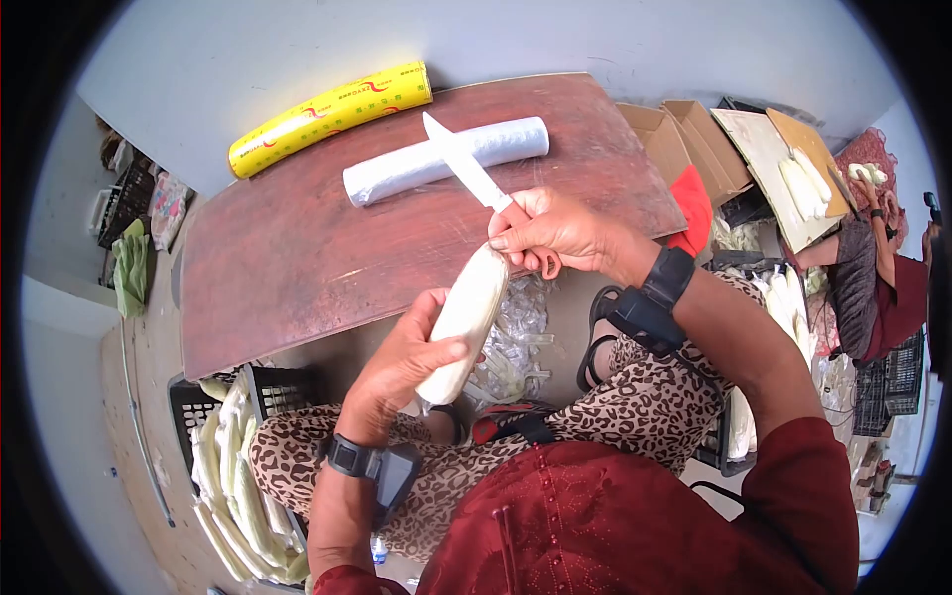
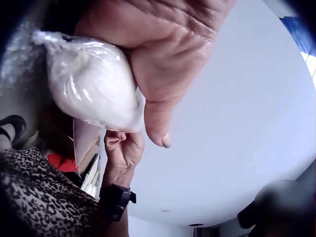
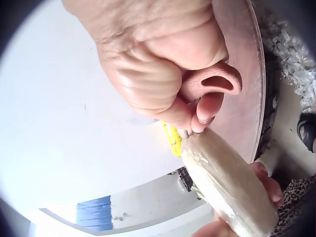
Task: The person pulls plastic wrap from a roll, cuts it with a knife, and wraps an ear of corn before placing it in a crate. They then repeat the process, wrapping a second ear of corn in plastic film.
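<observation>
My left hand (image 1: 397, 359) grips a pale, elongated vegetable (image 1: 468, 312) wrapped in clear plastic film, thumb across its upper side. Its far end points up toward my right hand (image 1: 570, 230). That hand holds a knife (image 1: 461, 164) by its reddish-brown handle, blade pointing away over the table. In the right wrist view, the looped handle end (image 3: 219, 81) sticks out of the palm, and the thumb and fingertips pinch at the tip of the wrapped vegetable. Twisted film gathers at the near end of the vegetable in the left wrist view.
A clear film roll (image 1: 372, 177) and a yellow printed roll (image 1: 327, 117) lie on the reddish-brown table (image 1: 288, 258). A black crate (image 1: 183, 397) with pale vegetables stands at left. Scrap film (image 1: 521, 317) lies below the table edge. Cardboard boxes (image 1: 704, 149) and another person (image 1: 892, 288) are at right.
</observation>
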`<action>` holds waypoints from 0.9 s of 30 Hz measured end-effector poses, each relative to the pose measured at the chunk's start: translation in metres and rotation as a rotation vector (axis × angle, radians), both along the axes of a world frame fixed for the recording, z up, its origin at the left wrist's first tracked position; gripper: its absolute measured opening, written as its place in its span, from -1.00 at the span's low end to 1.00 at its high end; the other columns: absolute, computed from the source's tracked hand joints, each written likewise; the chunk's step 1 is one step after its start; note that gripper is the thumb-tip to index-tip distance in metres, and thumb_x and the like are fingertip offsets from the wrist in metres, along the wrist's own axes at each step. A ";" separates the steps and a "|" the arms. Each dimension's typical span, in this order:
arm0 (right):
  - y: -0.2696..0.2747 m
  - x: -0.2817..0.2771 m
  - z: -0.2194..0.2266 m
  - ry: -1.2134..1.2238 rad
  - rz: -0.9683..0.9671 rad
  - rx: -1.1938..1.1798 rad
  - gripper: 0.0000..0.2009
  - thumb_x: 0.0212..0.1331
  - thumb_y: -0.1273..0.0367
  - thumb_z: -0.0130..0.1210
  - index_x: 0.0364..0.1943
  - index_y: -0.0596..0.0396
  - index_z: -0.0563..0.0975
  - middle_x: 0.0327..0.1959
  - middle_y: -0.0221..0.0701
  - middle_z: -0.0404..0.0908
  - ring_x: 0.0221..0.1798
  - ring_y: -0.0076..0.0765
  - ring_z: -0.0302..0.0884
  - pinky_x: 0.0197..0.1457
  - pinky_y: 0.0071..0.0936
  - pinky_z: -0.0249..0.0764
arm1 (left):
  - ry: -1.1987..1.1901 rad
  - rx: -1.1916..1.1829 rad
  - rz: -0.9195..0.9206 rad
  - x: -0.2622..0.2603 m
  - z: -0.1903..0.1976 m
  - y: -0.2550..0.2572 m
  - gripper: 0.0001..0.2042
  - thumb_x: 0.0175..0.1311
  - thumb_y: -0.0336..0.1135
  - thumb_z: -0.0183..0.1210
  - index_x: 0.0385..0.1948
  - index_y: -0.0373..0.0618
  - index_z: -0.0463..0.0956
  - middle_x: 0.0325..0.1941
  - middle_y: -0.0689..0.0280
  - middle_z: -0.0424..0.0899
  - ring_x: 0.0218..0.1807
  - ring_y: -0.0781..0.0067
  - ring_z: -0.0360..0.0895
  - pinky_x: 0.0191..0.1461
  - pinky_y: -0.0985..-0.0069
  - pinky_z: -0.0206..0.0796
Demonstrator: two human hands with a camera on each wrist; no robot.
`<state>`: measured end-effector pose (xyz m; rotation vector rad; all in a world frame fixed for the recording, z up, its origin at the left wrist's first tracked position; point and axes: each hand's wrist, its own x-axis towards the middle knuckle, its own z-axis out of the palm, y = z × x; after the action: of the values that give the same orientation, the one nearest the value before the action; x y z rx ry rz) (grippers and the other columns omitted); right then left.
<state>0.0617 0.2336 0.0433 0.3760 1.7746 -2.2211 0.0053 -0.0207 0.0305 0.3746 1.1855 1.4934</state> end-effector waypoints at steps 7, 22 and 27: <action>-0.003 0.001 0.007 -0.047 -0.002 0.168 -0.87 0.14 0.46 0.18 -0.31 0.18 0.46 -0.58 -0.45 0.54 -0.68 -0.72 0.40 -0.77 -0.77 0.25 | 0.255 -0.125 0.053 0.003 -0.015 0.008 -0.44 -0.04 -0.23 0.46 -0.07 -0.14 0.29 -0.13 0.30 0.47 -0.10 0.52 0.45 -0.01 0.53 0.35; -0.009 0.000 0.010 -0.014 -0.006 0.146 -0.87 0.16 0.47 0.14 -0.27 0.15 0.43 -0.57 -0.42 0.57 -0.69 -0.72 0.39 -0.77 -0.75 0.21 | 0.055 0.121 0.033 0.009 -0.028 0.011 -0.36 0.11 -0.18 0.34 0.19 -0.12 0.19 -0.05 0.28 0.49 0.00 0.37 0.51 0.16 0.20 0.38; -0.010 0.002 0.013 -0.014 0.015 0.207 -0.87 0.17 0.46 0.15 -0.28 0.12 0.43 -0.57 -0.44 0.56 -0.68 -0.73 0.38 -0.75 -0.76 0.16 | 0.168 -0.114 0.012 0.008 -0.023 0.015 -0.43 0.09 -0.28 0.34 0.13 -0.13 0.27 -0.08 0.35 0.49 -0.01 0.46 0.49 0.11 0.39 0.37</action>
<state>0.0633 0.2239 0.0564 0.4177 1.9995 -2.0245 0.0136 -0.0058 0.0075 0.4225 1.4017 1.4181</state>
